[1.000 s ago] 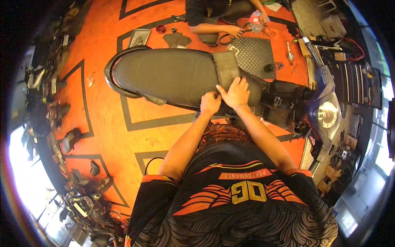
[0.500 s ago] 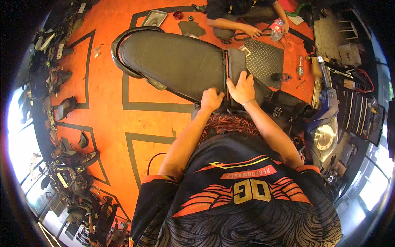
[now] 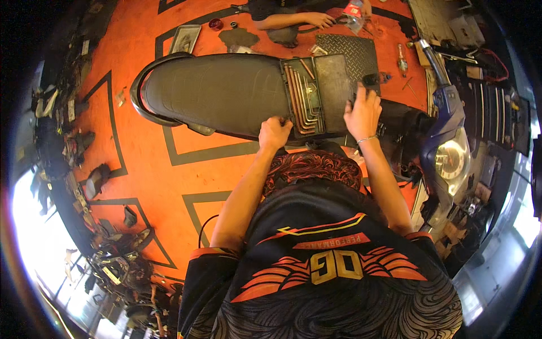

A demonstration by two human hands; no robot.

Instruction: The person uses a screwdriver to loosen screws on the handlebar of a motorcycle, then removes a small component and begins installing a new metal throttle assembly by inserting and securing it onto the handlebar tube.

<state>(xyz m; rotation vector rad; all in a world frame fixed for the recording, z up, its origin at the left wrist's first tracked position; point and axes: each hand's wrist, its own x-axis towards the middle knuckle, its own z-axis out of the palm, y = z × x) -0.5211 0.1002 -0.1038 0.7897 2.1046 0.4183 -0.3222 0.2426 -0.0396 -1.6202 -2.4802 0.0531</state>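
Allen key case [image 3: 314, 96]: lying open across the front end of the bike seat, bent keys [image 3: 298, 100] lined up in the half nearer the seat's back, flat dark lid [image 3: 332, 76] folded out toward the handlebars.
Left hand [image 3: 275, 134]: bunched up almost like a fist right at the near corner of the key side. Can't tell from here if the fingers actually have hold of anything.
Right hand [image 3: 363, 116]: loosely curled, thumb apart from the fingers, right by the lid's outer edge. Can't tell if it's gripping or just touching. Thin bracelet [image 3: 368, 139] on that wrist.
Seat [image 3: 217, 93]: long, black, stitched, rounded tail off to the left.
Bike front: over on the right, headlight [image 3: 453, 160] set in dark blue bodywork, handlebar grip [image 3: 432, 62] sticking up past it.
Floor [image 3: 212, 155]: bright orange with dark stripes, pretty loud honestly.
Mat [image 3: 355, 45]: dark, diamond-patterned, just beyond the lid; clear bottle [image 3: 402, 61] standing or lying to its right, can't tell which.
Tray [image 3: 183, 40]: shallow metal thing past the seat, with a round red part [image 3: 215, 24] near it.
Other person: far side, one hand [image 3: 322, 21] out over the floor, clear bag with a red label [image 3: 354, 20] by the other.
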